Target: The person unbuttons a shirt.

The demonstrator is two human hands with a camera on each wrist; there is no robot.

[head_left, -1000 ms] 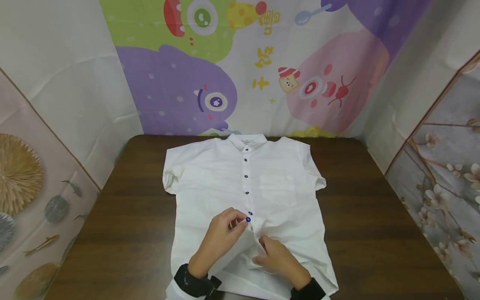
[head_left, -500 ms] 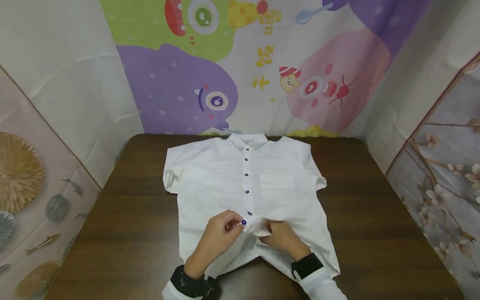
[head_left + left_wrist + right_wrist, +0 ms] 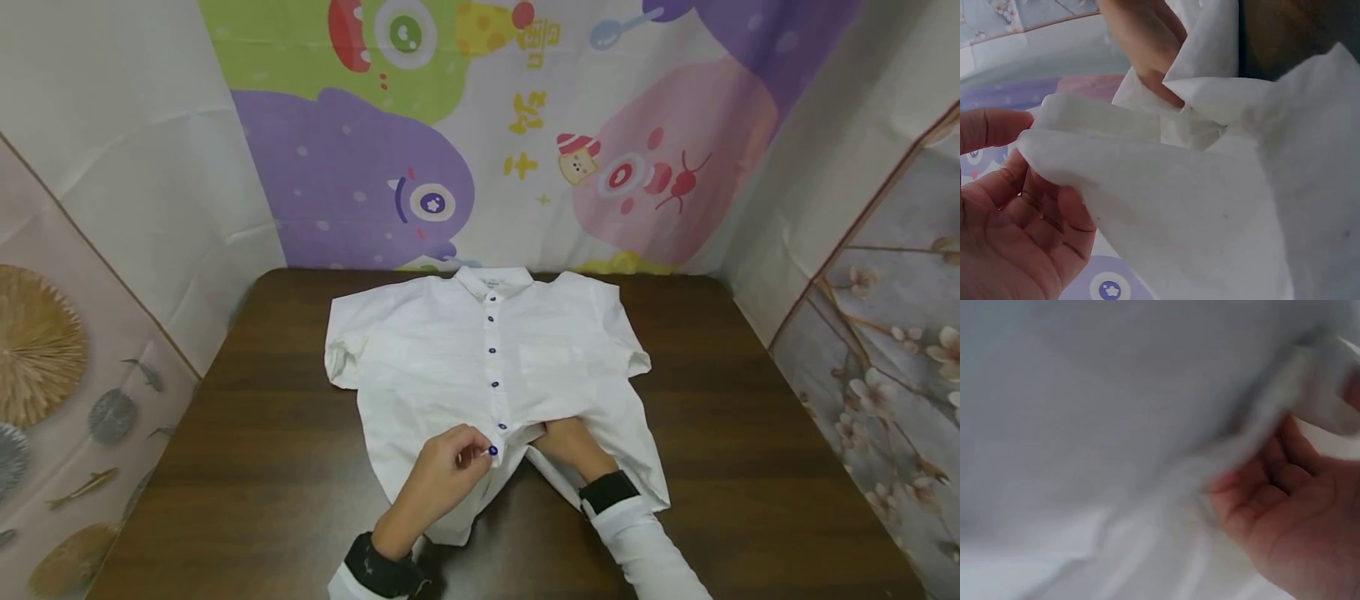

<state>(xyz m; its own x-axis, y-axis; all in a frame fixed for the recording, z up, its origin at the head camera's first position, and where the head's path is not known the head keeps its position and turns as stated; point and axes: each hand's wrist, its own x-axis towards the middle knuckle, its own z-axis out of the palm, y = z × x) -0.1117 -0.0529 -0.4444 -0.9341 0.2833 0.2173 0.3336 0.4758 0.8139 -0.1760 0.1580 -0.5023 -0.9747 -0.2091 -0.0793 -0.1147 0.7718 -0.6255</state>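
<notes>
A white short-sleeved shirt [image 3: 420, 358] lies front up, its collar at the far side and a row of dark blue buttons down the middle. My left hand [image 3: 446, 467] pinches the front edge beside a low blue button [image 3: 492, 451]. In the left wrist view, thumb and fingers of that hand [image 3: 1016, 231] grip the raised fabric. To the right, my right hand [image 3: 573, 442] reaches under the lifted front panel, its fingertips hidden by cloth in the head view. Blurred in the right wrist view, the hand [image 3: 1291, 506] has curled fingers gripping a fold of shirt.
The shirt rests on a dark brown wooden table [image 3: 247, 450]. A cartoon-printed cloth [image 3: 360, 183] hangs behind the far edge, and patterned panels [image 3: 885, 375] stand along both sides. Each wrist wears a black band [image 3: 609, 492].
My right hand has moved up and right, going under the front panel and lifting it. The shirt's lower hem has drawn up, baring table in front. My left hand keeps its pinch, nearly still.
</notes>
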